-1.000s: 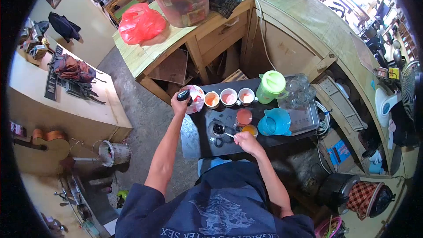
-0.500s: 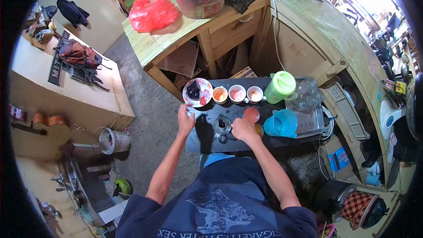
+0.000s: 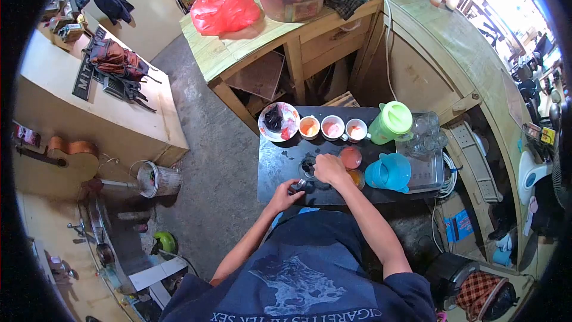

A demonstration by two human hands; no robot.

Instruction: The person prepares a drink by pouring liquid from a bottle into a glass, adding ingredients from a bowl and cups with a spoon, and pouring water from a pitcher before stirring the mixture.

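A clear glass mug point(image 3: 307, 168) with dark contents stands on the black table, its handle toward my body. My left hand point(image 3: 286, 196) is at that handle, the fingers closed around it. Right beside the mug's rim, my right hand point(image 3: 329, 169) is closed in a pinch; what it holds is hidden under the fingers. Close to the right hand are a cup of pinkish-red contents point(image 3: 350, 157) and a glass of orange-yellow contents point(image 3: 357, 178), the latter partly hidden by my forearm.
Behind the mug are a plate point(image 3: 288, 132) with a black plastic bag and three white cups point(image 3: 332, 127). A green lidded pitcher point(image 3: 394, 122), a blue pitcher point(image 3: 387, 173) and a metal tray point(image 3: 420, 170) with upturned glasses stand right. A wooden counter point(image 3: 274, 27) borders the far side.
My left hand has come down from beside the plate to the glass mug's handle. My right hand has shifted slightly over toward the mug's rim. The camera view has turned a little.
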